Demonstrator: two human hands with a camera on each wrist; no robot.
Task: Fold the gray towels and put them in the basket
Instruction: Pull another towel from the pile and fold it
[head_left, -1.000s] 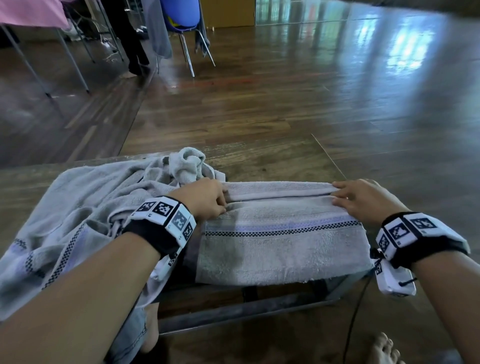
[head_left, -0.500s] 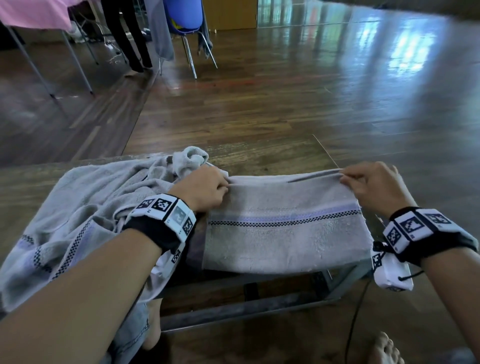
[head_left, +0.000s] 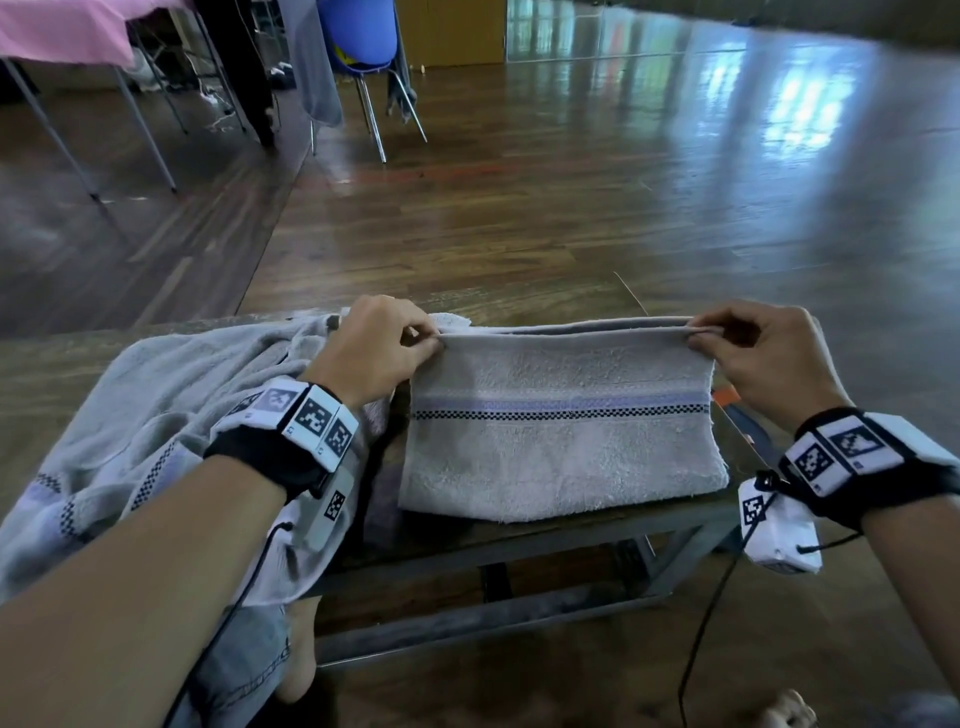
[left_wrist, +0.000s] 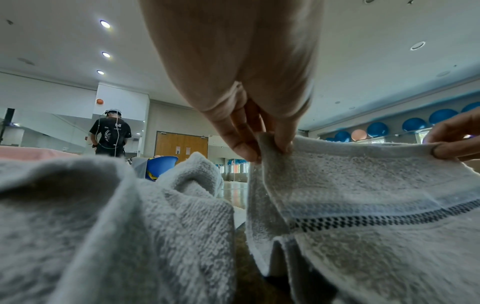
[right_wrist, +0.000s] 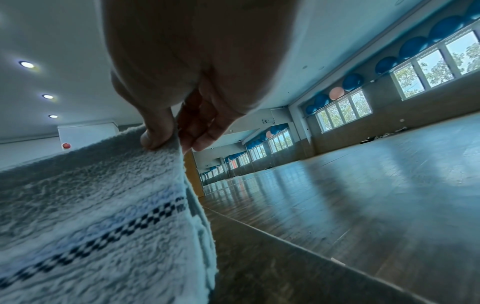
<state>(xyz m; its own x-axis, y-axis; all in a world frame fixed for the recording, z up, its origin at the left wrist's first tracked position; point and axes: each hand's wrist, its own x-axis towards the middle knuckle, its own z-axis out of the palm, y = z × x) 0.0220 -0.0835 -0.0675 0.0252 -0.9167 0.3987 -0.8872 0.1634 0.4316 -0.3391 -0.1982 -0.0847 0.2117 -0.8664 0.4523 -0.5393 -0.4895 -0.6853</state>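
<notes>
A folded gray towel (head_left: 561, 441) with a lilac band and a black checkered stripe hangs between my hands over the low table (head_left: 519, 306). My left hand (head_left: 384, 348) pinches its upper left corner (left_wrist: 267, 144). My right hand (head_left: 748, 348) pinches the upper right corner (right_wrist: 166, 142). The top edge is stretched taut and lifted, while the lower edge rests near the table's front. A second gray towel (head_left: 156, 415) lies crumpled on the left of the table (left_wrist: 103, 205). No basket is in view.
The table has a metal frame (head_left: 493, 618) beneath it, and a cable (head_left: 701, 623) hangs from my right wrist. A blue chair (head_left: 363, 47) and a pink-covered table (head_left: 62, 31) stand far back left. A person (left_wrist: 111, 133) stands in the distance. Bare wooden floor (head_left: 675, 182) stretches ahead.
Both hands have raised the towel's far edge off the table and pulled it taut. Before, it lay flat with my hands resting on the fold.
</notes>
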